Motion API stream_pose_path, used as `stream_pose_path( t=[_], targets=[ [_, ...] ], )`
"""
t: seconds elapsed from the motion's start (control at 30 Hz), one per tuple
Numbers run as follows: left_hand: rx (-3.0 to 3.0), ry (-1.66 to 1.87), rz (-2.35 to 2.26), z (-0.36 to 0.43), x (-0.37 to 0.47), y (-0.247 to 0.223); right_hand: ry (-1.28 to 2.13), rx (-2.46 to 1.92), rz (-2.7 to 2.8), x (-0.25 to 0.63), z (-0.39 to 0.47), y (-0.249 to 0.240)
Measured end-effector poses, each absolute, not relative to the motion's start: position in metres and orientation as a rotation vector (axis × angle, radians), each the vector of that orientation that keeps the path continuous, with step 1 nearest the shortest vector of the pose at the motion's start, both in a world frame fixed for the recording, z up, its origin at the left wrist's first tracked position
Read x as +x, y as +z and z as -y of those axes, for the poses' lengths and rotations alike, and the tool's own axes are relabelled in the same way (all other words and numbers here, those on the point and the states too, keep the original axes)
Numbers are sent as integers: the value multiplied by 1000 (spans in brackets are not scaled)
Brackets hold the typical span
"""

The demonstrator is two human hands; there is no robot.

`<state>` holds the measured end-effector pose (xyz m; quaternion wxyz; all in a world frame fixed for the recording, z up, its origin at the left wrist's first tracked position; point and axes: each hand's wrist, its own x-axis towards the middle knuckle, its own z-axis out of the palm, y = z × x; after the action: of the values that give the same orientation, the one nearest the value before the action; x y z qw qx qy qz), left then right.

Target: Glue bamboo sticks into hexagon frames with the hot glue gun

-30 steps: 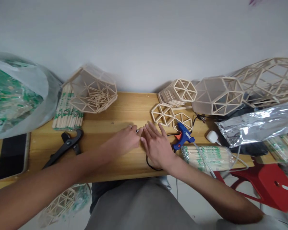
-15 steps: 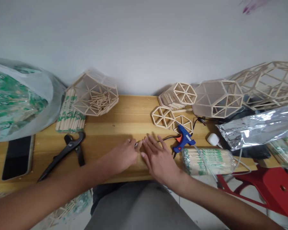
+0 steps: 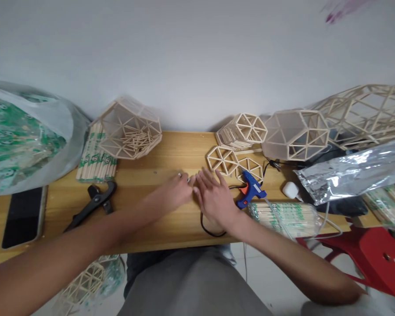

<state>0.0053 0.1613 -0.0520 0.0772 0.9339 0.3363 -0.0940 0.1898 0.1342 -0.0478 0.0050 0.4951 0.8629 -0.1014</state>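
Note:
Both hands meet over the middle of the wooden table (image 3: 141, 237). My left hand (image 3: 176, 191) has its fingers bent together around something I cannot make out; a ring shows on one finger. Touching its fingertips, my right hand (image 3: 215, 197) lies palm down with fingers extended and a little apart. A black cable (image 3: 213, 233) loops beneath my right wrist. Just right of that hand lies a blue glue gun (image 3: 252, 188), against a flat wooden hexagon frame (image 3: 253, 166). A second hexagon frame (image 3: 222, 160) lies behind my right hand.
Black pliers (image 3: 94, 204), a phone (image 3: 23, 217), a stick bundle (image 3: 97, 158) and a white bag (image 3: 66, 145) are at left. A lattice bowl (image 3: 131, 136) holds short sticks. At right are a wrapped stick pack (image 3: 289, 217), silver foil (image 3: 355, 171), lattice shapes (image 3: 296, 131) and a red stool (image 3: 378, 259).
Both hands have moved away from my body, toward the back of the table. The cable loop by my right wrist has come into view.

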Motion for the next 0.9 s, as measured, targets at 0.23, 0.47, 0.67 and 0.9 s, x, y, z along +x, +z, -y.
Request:
stream_pose_path(
  t=[0.23, 0.47, 0.67, 0.9],
  targets=[
    [2844, -290, -1024, -191, 10, -43, -136, 1496, -2792, 188, -152, -57],
    [2756, -377, -1179, -207, 12, -43, -108, 1503, -2782, 184, -172, -57],
    [2741, -338, -1207, -218, 8, -42, -114, 1504, -2793, 178, -187, -59],
    [2709, -344, -1150, -157, -15, -53, -138, 1386, -2892, 175, -136, -58]
  ],
)
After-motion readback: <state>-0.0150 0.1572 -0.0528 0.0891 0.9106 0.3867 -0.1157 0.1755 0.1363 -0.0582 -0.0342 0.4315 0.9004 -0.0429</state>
